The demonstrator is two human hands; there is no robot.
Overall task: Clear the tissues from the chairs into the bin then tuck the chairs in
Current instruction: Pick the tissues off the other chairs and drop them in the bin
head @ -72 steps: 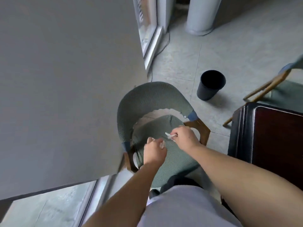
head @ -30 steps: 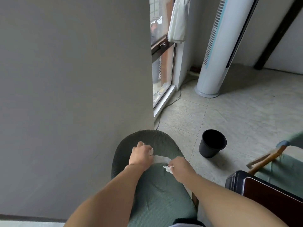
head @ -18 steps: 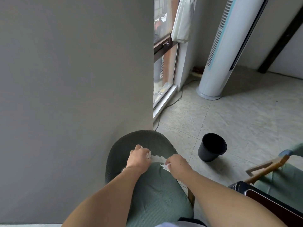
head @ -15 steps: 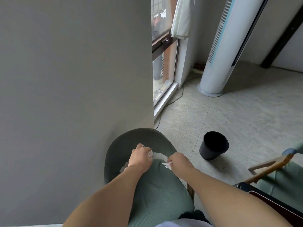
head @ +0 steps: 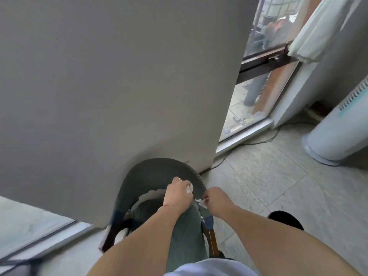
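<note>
A green upholstered chair (head: 157, 172) with a curved back and wooden legs stands against the grey wall below me. My left hand (head: 178, 196) is curled over the seat and grips a crumpled white tissue (head: 189, 188). My right hand (head: 216, 201) hovers by the chair's right arm and pinches a second small white tissue (head: 199, 202) between its fingers. The black bin (head: 285, 218) stands on the floor to the right, mostly hidden behind my right forearm.
A grey wall (head: 119, 76) fills the left and centre. A glass door (head: 256, 80) and a white curtain (head: 310, 30) lie at the upper right. A white tower fan (head: 338, 132) stands at the right edge, with a cable (head: 258, 143) across the tiled floor.
The view has swung left, so the bin has slid to the right behind my forearm. Both hands stay over the chair, each still holding a tissue.
</note>
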